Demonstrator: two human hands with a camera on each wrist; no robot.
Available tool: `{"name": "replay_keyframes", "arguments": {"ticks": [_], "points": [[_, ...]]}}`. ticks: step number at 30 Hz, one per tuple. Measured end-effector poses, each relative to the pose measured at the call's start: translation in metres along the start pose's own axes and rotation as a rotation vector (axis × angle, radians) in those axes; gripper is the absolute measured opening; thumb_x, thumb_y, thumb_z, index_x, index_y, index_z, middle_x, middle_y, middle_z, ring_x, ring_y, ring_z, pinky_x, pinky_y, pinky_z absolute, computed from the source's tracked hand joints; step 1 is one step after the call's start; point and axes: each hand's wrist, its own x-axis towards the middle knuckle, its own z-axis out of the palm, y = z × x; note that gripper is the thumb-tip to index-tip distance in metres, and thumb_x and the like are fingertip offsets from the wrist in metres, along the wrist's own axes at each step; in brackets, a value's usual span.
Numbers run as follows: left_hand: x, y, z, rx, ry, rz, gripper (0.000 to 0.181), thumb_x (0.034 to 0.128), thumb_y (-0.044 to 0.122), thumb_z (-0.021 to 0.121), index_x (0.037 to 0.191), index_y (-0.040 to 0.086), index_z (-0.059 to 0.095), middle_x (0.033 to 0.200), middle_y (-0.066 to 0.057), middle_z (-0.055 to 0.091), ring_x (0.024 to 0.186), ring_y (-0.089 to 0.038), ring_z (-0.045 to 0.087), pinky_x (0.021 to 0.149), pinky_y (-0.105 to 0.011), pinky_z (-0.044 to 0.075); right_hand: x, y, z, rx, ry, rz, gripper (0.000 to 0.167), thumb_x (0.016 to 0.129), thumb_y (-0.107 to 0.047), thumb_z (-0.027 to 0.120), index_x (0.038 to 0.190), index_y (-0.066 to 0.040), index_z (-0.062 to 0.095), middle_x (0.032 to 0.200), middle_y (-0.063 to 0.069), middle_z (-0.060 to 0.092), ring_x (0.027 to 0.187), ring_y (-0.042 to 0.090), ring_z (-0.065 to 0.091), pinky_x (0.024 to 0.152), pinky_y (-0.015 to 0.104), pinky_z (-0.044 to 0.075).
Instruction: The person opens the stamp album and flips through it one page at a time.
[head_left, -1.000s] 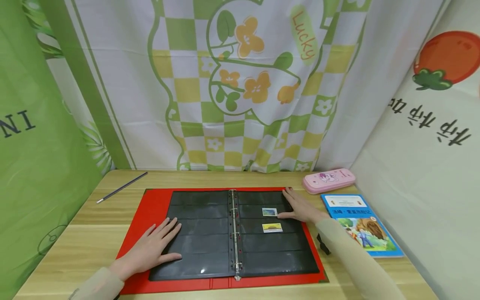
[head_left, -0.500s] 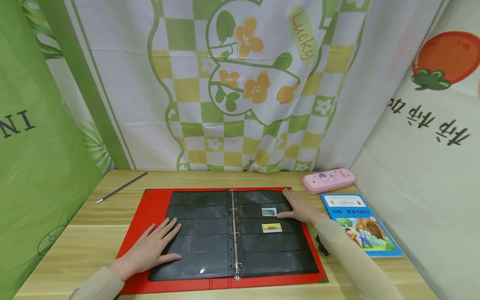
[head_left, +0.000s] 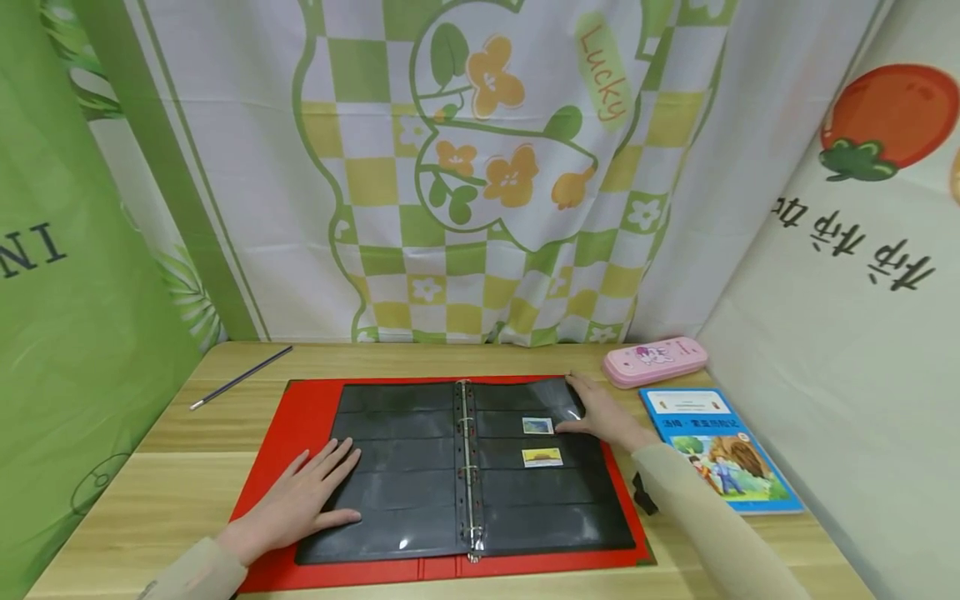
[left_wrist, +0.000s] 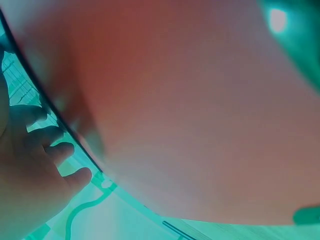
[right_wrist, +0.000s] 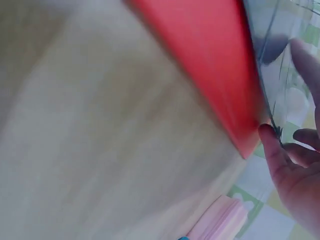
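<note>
A red ring binder (head_left: 315, 408) lies spread on the table with black pocket pages on its rings. Its right-hand page (head_left: 555, 529) bears a blue-green stamp (head_left: 537, 426) and, below it, a yellow stamp (head_left: 542, 457). My left hand (head_left: 296, 500) rests on the left page (head_left: 397, 492), fingers spread. At the far right corner of the right page, my right hand (head_left: 603, 415) pinches the page edge. In the right wrist view, that hand (right_wrist: 295, 175) has the page edge (right_wrist: 265, 90) between its fingers, above the red cover (right_wrist: 205, 60).
A pencil (head_left: 240, 378) lies on the table at the far left. To the right are a pink pencil case (head_left: 655, 362) and a blue picture book (head_left: 727, 454). A small black object (head_left: 643, 493) sits beside the binder, partly behind the right sleeve. Curtains (head_left: 487, 250) hang behind the table.
The right hand's fingers have drawn in at the page corner, which now bends up slightly and shines. The left hand and the stamps have stayed in place.
</note>
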Motion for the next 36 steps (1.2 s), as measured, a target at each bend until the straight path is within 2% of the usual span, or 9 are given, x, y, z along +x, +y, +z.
{"name": "replay_keyframes", "arguments": {"ticks": [6, 10, 13, 16, 18, 20, 25, 31, 36], "points": [[0.0, 0.0, -0.001, -0.006, -0.001, -0.003, 0.095, 0.0831, 0.078, 0.052, 0.15, 0.011, 0.044, 0.159, -0.013, 0.037, 0.147, -0.039, 0.035, 0.114, -0.066, 0.03, -0.003, -0.002, -0.007, 0.025, 0.106, -0.025, 0.078, 0.076, -0.013, 0.084, 0.136, 0.017, 0.044, 0.139, 0.038, 0.049, 0.12, 0.051, 0.055, 0.103, 0.06, 0.044], [-0.001, 0.0, 0.0, -0.004, -0.004, -0.003, 0.096, 0.0828, 0.078, 0.051, 0.15, 0.011, 0.044, 0.159, -0.013, 0.038, 0.146, -0.039, 0.035, 0.114, -0.066, 0.029, -0.014, -0.004, -0.013, 0.134, 0.072, 0.099, 0.059, 0.083, -0.008, 0.076, 0.128, 0.018, 0.048, 0.119, 0.035, 0.061, 0.104, 0.045, 0.063, 0.09, 0.055, 0.052], [-0.001, -0.001, -0.001, -0.001, -0.004, -0.002, 0.096, 0.0825, 0.079, 0.05, 0.15, 0.011, 0.044, 0.159, -0.012, 0.038, 0.146, -0.039, 0.035, 0.114, -0.066, 0.029, -0.022, -0.006, -0.021, 0.216, 0.04, 0.191, 0.04, 0.087, -0.008, 0.071, 0.116, 0.017, 0.057, 0.104, 0.031, 0.068, 0.088, 0.037, 0.07, 0.076, 0.044, 0.058], [-0.001, -0.001, -0.001, -0.003, -0.002, -0.002, 0.096, 0.0824, 0.078, 0.052, 0.15, 0.011, 0.044, 0.159, -0.012, 0.038, 0.146, -0.039, 0.036, 0.114, -0.066, 0.029, -0.027, -0.008, -0.03, 0.264, 0.013, 0.238, 0.029, 0.088, -0.011, 0.07, 0.105, 0.012, 0.066, 0.094, 0.025, 0.073, 0.069, 0.023, 0.072, 0.061, 0.032, 0.058], [-0.001, -0.001, -0.002, -0.001, -0.002, -0.004, 0.095, 0.0823, 0.078, 0.052, 0.15, 0.011, 0.045, 0.159, -0.012, 0.038, 0.146, -0.039, 0.036, 0.114, -0.066, 0.029, -0.029, -0.008, -0.035, 0.278, -0.023, 0.26, 0.027, 0.091, -0.015, 0.069, 0.102, 0.009, 0.069, 0.093, 0.023, 0.075, 0.065, 0.019, 0.072, 0.06, 0.029, 0.058], [-0.001, -0.001, -0.002, -0.001, -0.004, -0.007, 0.095, 0.0822, 0.078, 0.053, 0.15, 0.011, 0.045, 0.159, -0.012, 0.038, 0.146, -0.039, 0.036, 0.114, -0.066, 0.029, -0.029, -0.01, -0.04, 0.274, -0.042, 0.265, 0.028, 0.092, -0.018, 0.068, 0.102, 0.009, 0.071, 0.093, 0.022, 0.075, 0.066, 0.021, 0.073, 0.063, 0.033, 0.06], [-0.001, 0.0, -0.002, -0.003, -0.006, 0.002, 0.095, 0.0828, 0.076, 0.054, 0.15, 0.01, 0.045, 0.159, -0.013, 0.038, 0.146, -0.039, 0.037, 0.114, -0.066, 0.029, -0.027, -0.02, -0.06, 0.193, -0.006, 0.214, 0.031, 0.092, -0.022, 0.068, 0.102, 0.007, 0.073, 0.095, 0.023, 0.076, 0.077, 0.028, 0.074, 0.074, 0.043, 0.06], [0.0, -0.001, -0.001, -0.007, -0.006, 0.006, 0.095, 0.083, 0.077, 0.053, 0.15, 0.01, 0.044, 0.159, -0.014, 0.038, 0.146, -0.039, 0.037, 0.114, -0.067, 0.028, -0.017, -0.038, -0.087, 0.344, -0.01, 0.236, 0.032, 0.094, -0.018, 0.066, 0.107, 0.011, 0.069, 0.097, 0.026, 0.074, 0.066, 0.018, 0.073, 0.064, 0.034, 0.062], [0.001, -0.001, 0.0, -0.001, 0.006, 0.011, 0.095, 0.0831, 0.077, 0.052, 0.15, 0.011, 0.044, 0.159, -0.013, 0.039, 0.145, -0.038, 0.038, 0.114, -0.066, 0.028, -0.007, -0.056, -0.109, 0.283, 0.038, 0.196, 0.027, 0.093, -0.021, 0.067, 0.101, 0.005, 0.073, 0.088, 0.018, 0.077, 0.062, 0.009, 0.069, 0.06, 0.025, 0.058]]}}
